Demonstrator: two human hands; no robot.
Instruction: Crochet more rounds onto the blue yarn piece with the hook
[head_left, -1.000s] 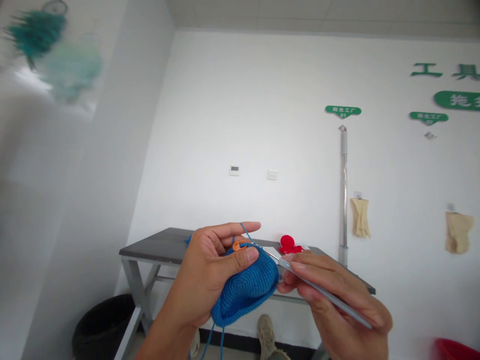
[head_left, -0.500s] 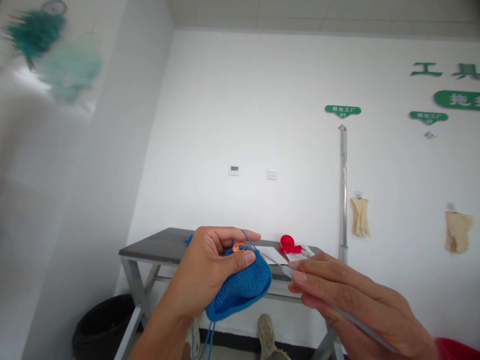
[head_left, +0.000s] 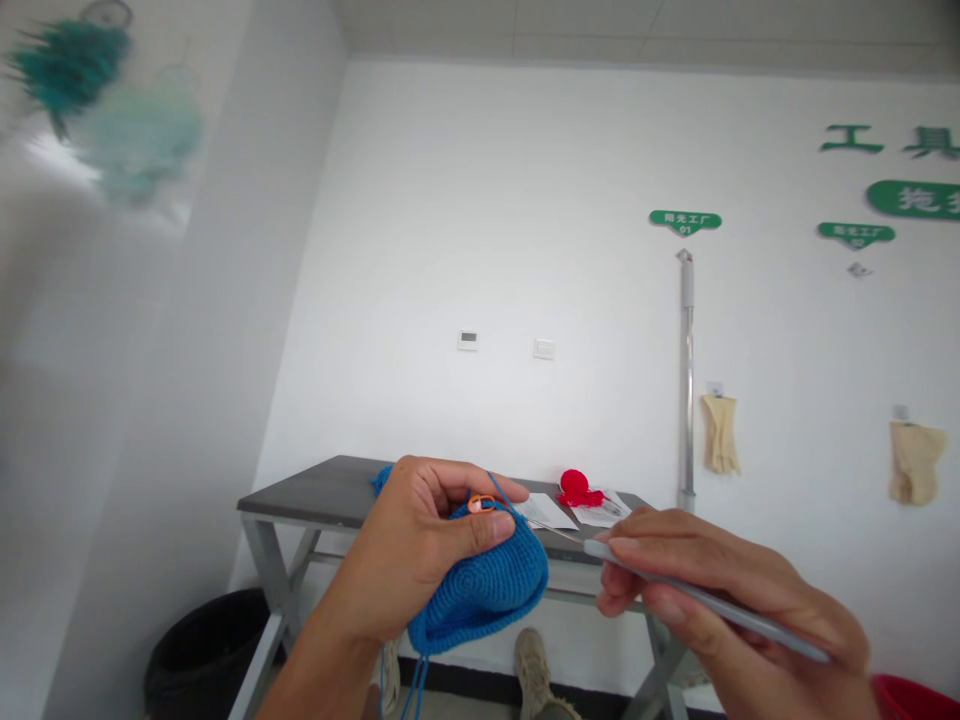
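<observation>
My left hand (head_left: 420,545) pinches a blue crochet piece (head_left: 487,590) by its upper edge, thumb in front. Blue yarn runs up over the stretched index finger, and loose strands hang below the piece. An orange stitch marker (head_left: 480,504) is clipped near the edge beside my thumb. My right hand (head_left: 720,590) grips a crochet hook (head_left: 705,597) by its grey handle, like a pen. The hook's thin metal shaft points left to the edge of the piece by my left fingertips; its tip is too small to make out there.
Behind my hands stands a dark table (head_left: 315,490) with a red yarn ball (head_left: 575,485) and paper sheets (head_left: 551,511). A black bin (head_left: 210,640) is at lower left, a red container (head_left: 907,697) at lower right. A metal pole (head_left: 688,390) hangs on the wall.
My right hand has shifted slightly right and turned, so more of the hook's handle shows. The crochet piece has moved a little down in my left hand's grip.
</observation>
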